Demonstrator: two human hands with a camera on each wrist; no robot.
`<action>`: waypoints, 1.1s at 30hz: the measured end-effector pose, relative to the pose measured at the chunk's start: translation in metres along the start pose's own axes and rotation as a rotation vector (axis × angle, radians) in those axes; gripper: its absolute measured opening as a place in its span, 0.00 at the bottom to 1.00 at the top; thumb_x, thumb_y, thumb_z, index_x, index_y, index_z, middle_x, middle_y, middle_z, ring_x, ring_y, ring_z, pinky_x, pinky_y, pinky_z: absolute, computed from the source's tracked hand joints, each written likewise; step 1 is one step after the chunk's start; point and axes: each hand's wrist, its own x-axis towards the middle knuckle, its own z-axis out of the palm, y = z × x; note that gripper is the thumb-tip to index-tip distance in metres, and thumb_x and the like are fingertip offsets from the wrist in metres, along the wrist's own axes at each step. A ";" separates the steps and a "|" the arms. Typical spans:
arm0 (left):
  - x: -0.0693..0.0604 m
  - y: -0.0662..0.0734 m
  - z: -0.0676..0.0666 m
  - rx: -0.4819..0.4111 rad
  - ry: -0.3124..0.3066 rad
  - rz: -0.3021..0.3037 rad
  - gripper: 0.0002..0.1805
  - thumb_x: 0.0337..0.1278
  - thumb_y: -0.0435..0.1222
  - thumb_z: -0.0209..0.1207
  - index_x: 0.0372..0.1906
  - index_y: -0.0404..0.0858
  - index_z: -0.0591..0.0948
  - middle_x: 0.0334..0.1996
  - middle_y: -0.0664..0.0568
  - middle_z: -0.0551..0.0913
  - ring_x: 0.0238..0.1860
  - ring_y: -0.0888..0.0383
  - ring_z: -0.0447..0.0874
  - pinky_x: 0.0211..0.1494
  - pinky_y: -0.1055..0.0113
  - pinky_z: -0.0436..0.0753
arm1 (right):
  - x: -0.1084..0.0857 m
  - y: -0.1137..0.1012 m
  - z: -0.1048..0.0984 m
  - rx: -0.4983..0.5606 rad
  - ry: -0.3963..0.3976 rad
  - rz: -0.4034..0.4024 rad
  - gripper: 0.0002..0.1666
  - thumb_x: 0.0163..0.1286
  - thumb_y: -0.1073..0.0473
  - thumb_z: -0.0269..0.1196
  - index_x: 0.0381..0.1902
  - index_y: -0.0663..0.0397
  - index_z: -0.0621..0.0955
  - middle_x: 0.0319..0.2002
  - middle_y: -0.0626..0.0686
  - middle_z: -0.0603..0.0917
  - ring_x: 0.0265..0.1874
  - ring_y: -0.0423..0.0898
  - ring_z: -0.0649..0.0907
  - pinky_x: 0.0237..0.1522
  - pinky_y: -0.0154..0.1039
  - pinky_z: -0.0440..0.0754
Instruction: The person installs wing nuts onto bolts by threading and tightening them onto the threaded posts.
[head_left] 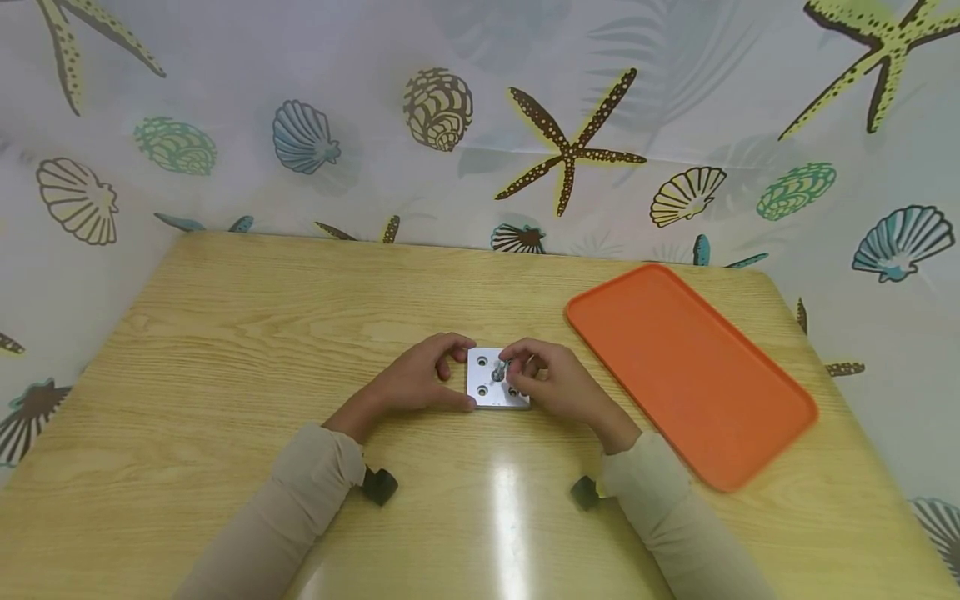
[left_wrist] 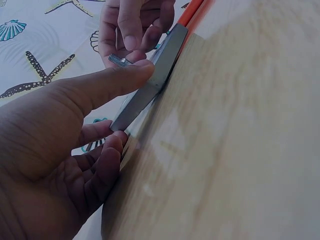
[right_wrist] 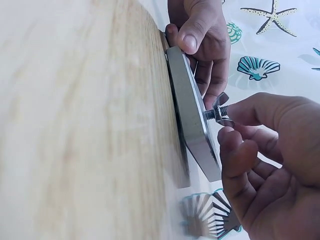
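A silver metal plate [head_left: 495,402] with several round holes lies in front of me on the wooden table. From its middle rises a threaded bolt [left_wrist: 117,60], and a wing nut [right_wrist: 218,106] sits on that bolt. My left hand [head_left: 416,377] grips the plate's left end, thumb on the near edge and fingers at the far corner. Above the right half of the plate, my right hand [head_left: 558,385] has its thumb and curled forefinger at the wing nut, pinching it. The bolt's lower end is hidden by the plate.
An orange tray [head_left: 693,375] lies aslant on the right side of the table [head_left: 262,333]. Behind and beside the table hangs a white cloth [head_left: 360,200] printed with shells and starfish.
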 end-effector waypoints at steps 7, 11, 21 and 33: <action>0.000 -0.001 0.000 -0.004 0.000 0.002 0.44 0.42 0.44 0.78 0.68 0.44 0.71 0.52 0.54 0.75 0.41 0.56 0.70 0.45 0.63 0.72 | -0.002 0.000 0.000 -0.010 0.016 -0.005 0.11 0.67 0.66 0.64 0.47 0.60 0.83 0.41 0.58 0.85 0.33 0.43 0.79 0.33 0.30 0.76; 0.001 -0.002 0.000 -0.006 0.002 0.005 0.44 0.42 0.45 0.78 0.68 0.44 0.71 0.52 0.54 0.76 0.41 0.56 0.71 0.45 0.63 0.72 | -0.002 0.001 0.000 -0.019 0.025 0.008 0.11 0.67 0.66 0.64 0.47 0.60 0.83 0.43 0.58 0.86 0.34 0.43 0.79 0.33 0.30 0.76; -0.001 0.000 0.001 -0.007 0.014 0.020 0.45 0.41 0.44 0.79 0.68 0.44 0.72 0.52 0.53 0.76 0.41 0.57 0.71 0.45 0.64 0.72 | -0.001 0.000 0.000 0.001 0.016 0.004 0.10 0.67 0.67 0.63 0.46 0.61 0.83 0.39 0.58 0.86 0.32 0.43 0.80 0.32 0.30 0.76; 0.000 -0.001 0.001 -0.005 0.011 0.009 0.44 0.41 0.44 0.79 0.68 0.45 0.72 0.51 0.54 0.76 0.41 0.56 0.71 0.46 0.63 0.72 | 0.000 0.002 0.001 0.012 -0.006 -0.014 0.09 0.69 0.66 0.62 0.46 0.62 0.83 0.35 0.57 0.84 0.31 0.43 0.79 0.32 0.30 0.76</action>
